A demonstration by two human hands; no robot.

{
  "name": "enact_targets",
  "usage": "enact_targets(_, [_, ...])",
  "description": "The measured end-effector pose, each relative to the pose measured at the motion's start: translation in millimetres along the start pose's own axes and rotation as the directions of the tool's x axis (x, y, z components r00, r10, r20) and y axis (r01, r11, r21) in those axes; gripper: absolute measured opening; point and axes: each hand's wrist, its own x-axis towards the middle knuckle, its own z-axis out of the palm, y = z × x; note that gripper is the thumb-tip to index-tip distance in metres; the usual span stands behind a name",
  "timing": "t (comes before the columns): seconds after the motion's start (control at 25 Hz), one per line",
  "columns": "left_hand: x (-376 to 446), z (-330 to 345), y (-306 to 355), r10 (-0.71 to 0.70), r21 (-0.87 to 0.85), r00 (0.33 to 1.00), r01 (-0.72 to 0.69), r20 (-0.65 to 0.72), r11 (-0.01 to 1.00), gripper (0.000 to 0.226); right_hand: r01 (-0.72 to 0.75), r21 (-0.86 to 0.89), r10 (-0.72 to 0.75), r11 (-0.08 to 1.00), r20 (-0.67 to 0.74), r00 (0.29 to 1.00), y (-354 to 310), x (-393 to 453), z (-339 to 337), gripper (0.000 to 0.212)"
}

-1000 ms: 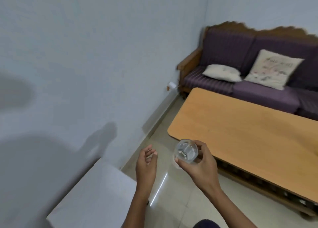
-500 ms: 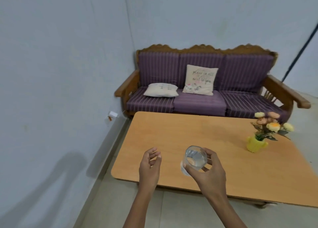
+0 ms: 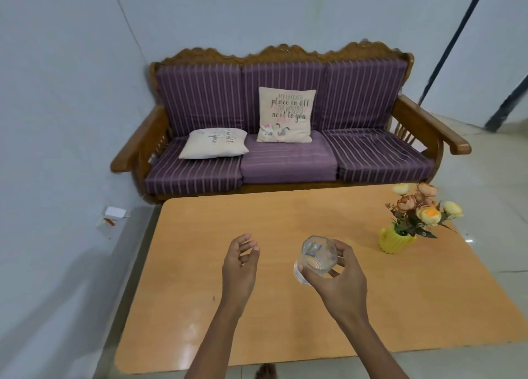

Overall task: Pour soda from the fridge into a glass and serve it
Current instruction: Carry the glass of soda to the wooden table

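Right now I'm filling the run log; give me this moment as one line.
stage: serving | right hand: holds glass above table | left hand: free, fingers loosely curled | nearby: flower vase

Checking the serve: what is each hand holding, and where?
Right hand grips the glass round its side wall near the rim; left hand holds nothing.

Both forearms are bare with no sleeve in view, the left hand [image 3: 239,267] and right hand [image 3: 340,281] wear no gloves, rings or watch, and a bare foot [image 3: 265,371] shows under the table edge.
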Motion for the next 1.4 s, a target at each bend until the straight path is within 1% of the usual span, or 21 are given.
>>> enact_targets(0.12, [59.2, 19.3, -4.3, 0.0, 0.064, 0.999, -0.002, 0.033, 0.998, 0.025, -0.032, -0.028, 0.031, 0.999, -0.032, 0.999, 14.0, 51.3, 15.5, 0.066])
enact_targets(0.24, [108.0, 35.0, -16.4, -0.021, 0.152, 1.0, 0.018, 0.023, 0.988, 0.027, -0.091, -0.041, 0.089, 0.995, -0.046, 0.995, 33.6, 97.7, 30.8, 0.064])
enact_targets(0.32, [140.3, 45.2, -31.8, -0.029, 0.257, 0.999, 0.024, 0.015, 0.966, 0.03, -0.124, -0.068, 0.122, 0.99, -0.043, 0.992, 52.3, 131.2, 43.1, 0.065])
enact_targets(0.4, [174.8, 54.2, -53.8, -0.027, 0.384, 0.999, 0.017, 0.02, 0.923, 0.033, -0.155, -0.088, 0.154, 0.984, -0.02, 0.988, 74.0, 166.2, 60.5, 0.067])
enact_targets(0.48, [204.9, 64.5, -79.5, -0.028, 0.499, 0.999, 0.002, 0.046, 0.867, 0.036, -0.172, -0.111, 0.174, 0.979, 0.007, 0.985, 96.9, 197.7, 76.8, 0.067])
enact_targets(0.56, [234.1, 73.4, -104.6, -0.04, 0.618, 0.996, -0.018, 0.079, 0.786, 0.04, -0.178, -0.147, 0.184, 0.973, 0.03, 0.982, 122.0, 226.8, 94.2, 0.068])
enact_targets(0.64, [257.0, 80.1, -124.5, -0.072, 0.746, 0.989, -0.052, 0.132, 0.664, 0.047, -0.167, -0.183, 0.182, 0.969, 0.068, 0.981, 145.2, 251.2, 108.4, 0.068])
enact_targets(0.72, [277.0, 86.1, -142.4, -0.114, 0.827, 0.976, -0.093, 0.186, 0.555, 0.053, -0.163, -0.212, 0.19, 0.964, 0.115, 0.975, 167.9, 272.1, 121.1, 0.068])
enact_targets(0.8, [292.4, 91.0, -156.9, -0.126, 0.863, 0.972, -0.112, 0.198, 0.493, 0.056, -0.157, -0.233, 0.194, 0.96, 0.148, 0.97, 187.3, 286.8, 131.6, 0.069])
enact_targets(0.88, [305.9, 92.8, -168.2, -0.132, 0.882, 0.976, -0.095, 0.174, 0.461, 0.059, -0.155, -0.249, 0.198, 0.956, 0.154, 0.968, 202.0, 295.4, 139.6, 0.069])
enact_targets(1.12, [334.5, 93.9, -195.5, -0.176, 0.901, 0.974, -0.055, 0.144, 0.43, 0.066, -0.151, -0.262, 0.194, 0.953, 0.144, 0.971, 231.3, 306.3, 154.8, 0.07])
enact_targets(1.4, [346.9, 96.2, -211.0, -0.237, 0.923, 0.957, -0.066, 0.166, 0.38, 0.07, -0.151, -0.283, 0.198, 0.947, 0.144, 0.97, 241.8, 306.0, 158.3, 0.071])
